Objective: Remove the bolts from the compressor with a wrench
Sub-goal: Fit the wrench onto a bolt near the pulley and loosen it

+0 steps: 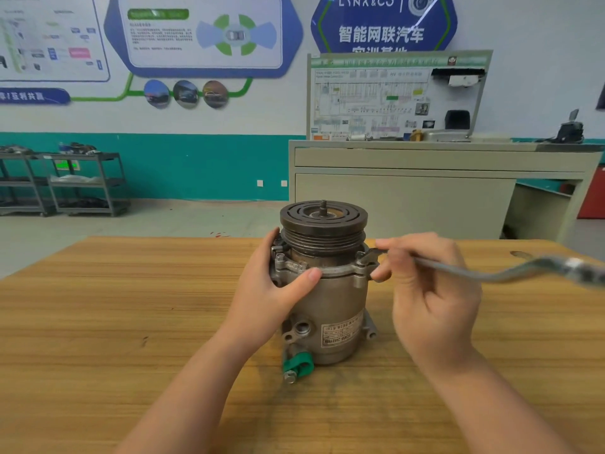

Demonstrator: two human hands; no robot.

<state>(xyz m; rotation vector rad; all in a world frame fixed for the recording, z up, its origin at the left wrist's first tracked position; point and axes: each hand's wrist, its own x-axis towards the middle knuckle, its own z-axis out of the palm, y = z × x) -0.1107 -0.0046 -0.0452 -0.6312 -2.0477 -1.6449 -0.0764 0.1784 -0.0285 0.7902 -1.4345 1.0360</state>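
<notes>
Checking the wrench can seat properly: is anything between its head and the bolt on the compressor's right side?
Nothing visible. The wrench, held by the right hand, already has its head at the flange bolt beside the pulley.

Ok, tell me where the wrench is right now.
In the head view the wrench is right of the compressor, held in the right hand, its head on a flange bolt on the compressor's right side, its handle stretching right above the wooden table.

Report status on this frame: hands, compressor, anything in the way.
Left hand grips compressor, upright on table. Right hand holds wrench, head on right-side flange bolt. Nothing blocking.
</notes>
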